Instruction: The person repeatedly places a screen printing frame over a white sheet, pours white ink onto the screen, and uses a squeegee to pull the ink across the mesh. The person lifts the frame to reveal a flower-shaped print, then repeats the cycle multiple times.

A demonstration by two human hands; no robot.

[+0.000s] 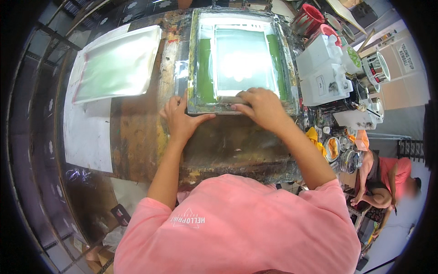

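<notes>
A screen printing frame (pixel 195 68) lies flat on the worktable, its mesh green at both sides around a bright, glaring pale rectangle. My left hand (pixel 181 119) rests at its near left corner, the thumb stretched along the front edge and the forefinger against the side. At the near end of the mesh, the fingers and thumb of my right hand (pixel 262 106) close from either side on a grey-brown bar (pixel 224 98) that looks like a squeegee. My palm and fingers hide most of that bar.
Clear sheets (pixel 118 66) are stacked over white paper (pixel 89 137) on the left. White plastic containers (pixel 319 68), paint tins (pixel 376 68) and a red bucket (pixel 308 19) crowd the right side. A person in a pink shirt (pixel 401 176) sits farther right.
</notes>
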